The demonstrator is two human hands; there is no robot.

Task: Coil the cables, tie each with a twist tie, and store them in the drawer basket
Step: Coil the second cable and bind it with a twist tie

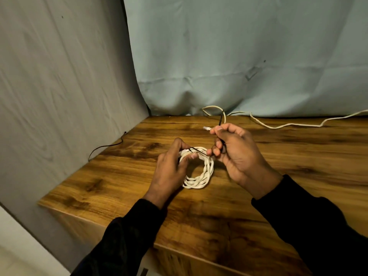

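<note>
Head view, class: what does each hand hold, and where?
Left hand grips the coiled white cable at its upper-left rim; right hand pinches the black twist tie along its length.

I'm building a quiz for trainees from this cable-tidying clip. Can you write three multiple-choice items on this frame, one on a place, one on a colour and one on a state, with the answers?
1. Where does the uncoiled cable lie?
A. Along the table's far edge by the curtain
B. On the floor
C. Across the person's sleeves

2. What colour is the coil?
A. Black
B. White
C. Red

3. What is the right hand doing?
A. Resting flat on the table
B. Hanging idle
C. Pinching the dark twist tie

Answers:
1. A, since it trails over the wooden table just below the curtain.
2. B, as its wound loops show white against the wood.
3. C, because its fingers close on the tie, which runs across to the coil held by the left hand.
</note>
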